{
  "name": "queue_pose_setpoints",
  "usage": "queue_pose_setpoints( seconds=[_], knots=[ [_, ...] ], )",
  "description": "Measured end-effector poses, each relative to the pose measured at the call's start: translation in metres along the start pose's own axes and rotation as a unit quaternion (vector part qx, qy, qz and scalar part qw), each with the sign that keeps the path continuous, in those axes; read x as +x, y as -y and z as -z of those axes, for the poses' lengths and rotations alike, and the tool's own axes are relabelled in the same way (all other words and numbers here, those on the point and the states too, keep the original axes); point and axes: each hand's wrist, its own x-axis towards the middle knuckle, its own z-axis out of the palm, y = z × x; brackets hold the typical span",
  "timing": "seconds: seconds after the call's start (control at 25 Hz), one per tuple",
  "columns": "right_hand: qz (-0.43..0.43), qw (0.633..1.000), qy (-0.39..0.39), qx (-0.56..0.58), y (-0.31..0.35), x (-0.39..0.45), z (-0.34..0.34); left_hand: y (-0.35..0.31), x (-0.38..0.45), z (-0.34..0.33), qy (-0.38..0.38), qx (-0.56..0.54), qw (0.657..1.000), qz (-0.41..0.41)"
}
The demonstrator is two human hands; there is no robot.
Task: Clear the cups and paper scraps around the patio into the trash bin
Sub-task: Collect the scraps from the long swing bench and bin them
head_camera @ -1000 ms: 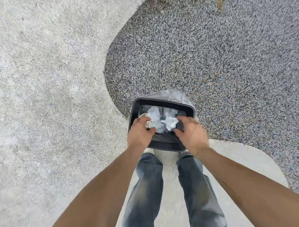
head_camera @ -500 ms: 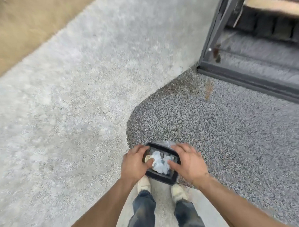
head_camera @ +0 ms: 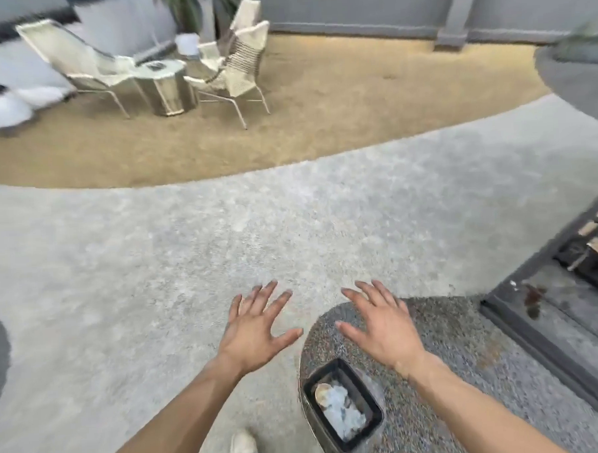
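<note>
A small black trash bin (head_camera: 373,404) stands on the dark speckled paving near my feet. Inside it lie crumpled white paper scraps (head_camera: 343,411) and a cup (head_camera: 321,394) against its left wall. My left hand (head_camera: 256,331) hovers above and to the left of the bin, palm down, fingers spread, holding nothing. My right hand (head_camera: 380,322) hovers above the bin's far side, also spread and holding nothing. Neither hand touches the bin.
Pale concrete stretches ahead to a tan gravel area with white woven chairs (head_camera: 236,68) around a small round table (head_camera: 162,81). A dark metal door frame and threshold (head_camera: 542,332) lie to the right. My shoe (head_camera: 244,446) is left of the bin.
Both hands have let go of the bin's rim and lifted away, fingers spreading. The view has tilted up from the bin to take in the patio and chairs.
</note>
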Motion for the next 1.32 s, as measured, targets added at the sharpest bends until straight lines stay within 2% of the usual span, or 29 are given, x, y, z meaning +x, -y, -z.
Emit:
queue_pose_setpoints(
  seconds=[0.32, 0.64, 1.04, 1.32],
  knots=[
    [0.200, 0.979, 0.016, -0.014, 0.149, 0.038, 0.023, 0.096, -0.119, 0.089, -0.131, 0.006, 0.974, 0.182],
    [0.373, 0.926, 0.062, 0.004, 0.361, 0.020, -0.025, 0.209, -0.297, 0.132, -0.217, 0.005, 0.915, 0.340],
    [0.524, 0.844, 0.116, 0.018, 0.615, -0.056, -0.107, 0.311, -0.532, 0.143, -0.221, 0.030, 0.828, 0.515],
    [0.600, 0.790, 0.129, 0.019, 0.731, -0.073, -0.149, 0.356, -0.607, 0.149, -0.244, 0.025, 0.772, 0.586]
  ],
)
